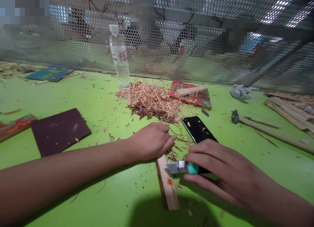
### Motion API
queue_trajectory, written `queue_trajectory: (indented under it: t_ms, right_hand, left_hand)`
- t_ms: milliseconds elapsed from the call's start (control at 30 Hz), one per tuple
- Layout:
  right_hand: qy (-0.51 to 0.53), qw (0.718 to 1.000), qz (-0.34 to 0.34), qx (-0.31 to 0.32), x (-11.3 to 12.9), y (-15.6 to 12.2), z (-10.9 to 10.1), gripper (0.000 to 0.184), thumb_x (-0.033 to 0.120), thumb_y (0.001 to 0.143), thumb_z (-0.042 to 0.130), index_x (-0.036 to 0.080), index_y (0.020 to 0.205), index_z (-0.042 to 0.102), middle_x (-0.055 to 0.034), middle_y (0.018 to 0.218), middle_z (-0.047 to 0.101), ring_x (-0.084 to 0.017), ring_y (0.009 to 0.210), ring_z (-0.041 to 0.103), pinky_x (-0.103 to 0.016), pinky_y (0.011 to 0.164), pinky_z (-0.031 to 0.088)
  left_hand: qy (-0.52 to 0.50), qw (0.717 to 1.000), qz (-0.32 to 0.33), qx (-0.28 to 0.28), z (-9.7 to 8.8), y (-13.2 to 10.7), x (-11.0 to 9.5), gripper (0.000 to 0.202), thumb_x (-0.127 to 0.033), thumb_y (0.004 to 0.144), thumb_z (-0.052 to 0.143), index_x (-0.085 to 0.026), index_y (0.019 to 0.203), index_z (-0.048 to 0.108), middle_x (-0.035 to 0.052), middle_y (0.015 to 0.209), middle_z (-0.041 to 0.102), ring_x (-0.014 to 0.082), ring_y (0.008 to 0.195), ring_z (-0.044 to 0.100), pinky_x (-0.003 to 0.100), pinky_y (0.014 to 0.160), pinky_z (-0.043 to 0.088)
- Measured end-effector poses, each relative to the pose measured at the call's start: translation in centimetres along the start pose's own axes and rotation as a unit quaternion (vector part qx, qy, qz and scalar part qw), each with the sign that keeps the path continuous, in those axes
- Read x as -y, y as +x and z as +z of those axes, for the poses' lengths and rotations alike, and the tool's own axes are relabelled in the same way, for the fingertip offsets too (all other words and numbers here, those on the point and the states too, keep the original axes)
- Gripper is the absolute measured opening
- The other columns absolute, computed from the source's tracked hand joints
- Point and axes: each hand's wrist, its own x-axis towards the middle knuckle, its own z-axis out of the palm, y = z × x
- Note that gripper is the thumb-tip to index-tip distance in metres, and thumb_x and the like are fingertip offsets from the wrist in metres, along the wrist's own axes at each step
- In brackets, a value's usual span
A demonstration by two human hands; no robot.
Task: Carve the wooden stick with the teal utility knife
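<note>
My left hand [150, 140] is closed over the far end of a short wooden stick [168, 187] that lies on the green table [103, 129], pointing toward me. My right hand [218, 168] grips a utility knife with a teal handle [183, 167]; its metal blade end points left and rests against the stick's upper part. A black phone [197, 129] lies face up just beyond my right hand, with wood chips on its screen. Small shavings lie around the stick's far end.
A heap of wood shavings [152, 101] and a water bottle [120, 57] stand behind my hands. A dark sandpaper sheet [59, 130] lies left, painted boards [193, 94] behind, wooden sticks [282, 129] and a crumpled cloth [240, 91] right. A perforated metal screen [220, 57] bounds the far edge.
</note>
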Motion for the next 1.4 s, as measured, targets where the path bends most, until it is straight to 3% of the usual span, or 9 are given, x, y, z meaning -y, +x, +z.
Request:
queue_trajectory:
  t_ms: [333, 533, 667, 800, 1400]
  right_hand:
    - [0.103, 0.98, 0.086, 0.149, 0.5, 0.3, -0.3, 0.037, 0.045, 0.114, 0.039, 0.019, 0.122, 0.064, -0.0088, 0.105, 0.071, -0.023, 0.095, 0.067, -0.035, 0.083, 0.054]
    - [0.165, 0.958, 0.124, 0.199, 0.8, -0.1, 0.5, 0.031, 0.05, 0.11, 0.051, 0.023, 0.123, 0.06, -0.0021, 0.101, 0.072, -0.02, 0.086, 0.066, -0.031, 0.076, 0.047]
    - [0.211, 0.937, 0.133, 0.244, 1.1, 0.1, 0.2, 0.018, 0.037, 0.109, 0.056, 0.024, 0.109, 0.067, -0.001, 0.095, 0.071, -0.02, 0.088, 0.065, -0.03, 0.077, 0.045]
    - [0.229, 0.929, 0.134, 0.257, 1.2, 0.3, -0.2, 0.021, 0.033, 0.11, 0.052, 0.025, 0.119, 0.069, -0.0019, 0.096, 0.07, -0.019, 0.087, 0.065, -0.028, 0.075, 0.044]
    - [0.255, 0.929, 0.114, 0.242, 0.8, 0.4, -0.6, 0.017, 0.027, 0.107, 0.058, 0.026, 0.12, 0.069, -0.0009, 0.097, 0.071, -0.017, 0.086, 0.065, -0.026, 0.076, 0.047]
  left_hand:
    - [-0.039, 0.998, 0.028, -0.027, 0.1, -0.8, 0.8, 0.055, -0.033, 0.112, 0.031, -0.015, 0.084, 0.075, 0.0058, 0.081, 0.056, 0.0203, 0.075, 0.053, 0.035, 0.075, 0.042]
    - [-0.069, 0.996, 0.037, -0.037, 0.0, -1.1, 1.3, 0.054, -0.035, 0.113, 0.03, -0.015, 0.081, 0.069, 0.0049, 0.081, 0.052, 0.0202, 0.076, 0.05, 0.035, 0.076, 0.041]
    - [-0.087, 0.995, 0.033, -0.03, 0.0, -1.0, 1.2, 0.053, -0.034, 0.113, 0.031, -0.015, 0.08, 0.067, 0.0047, 0.082, 0.052, 0.0199, 0.077, 0.05, 0.035, 0.077, 0.041]
    - [-0.091, 0.995, 0.027, -0.03, 0.0, -1.0, 1.1, 0.052, -0.034, 0.112, 0.032, -0.015, 0.078, 0.066, 0.0042, 0.082, 0.051, 0.0194, 0.077, 0.05, 0.034, 0.077, 0.041]
    - [-0.082, 0.996, 0.027, -0.028, 0.2, -0.9, 1.2, 0.053, -0.034, 0.113, 0.031, -0.015, 0.078, 0.067, 0.0036, 0.081, 0.051, 0.0184, 0.075, 0.05, 0.034, 0.076, 0.042]
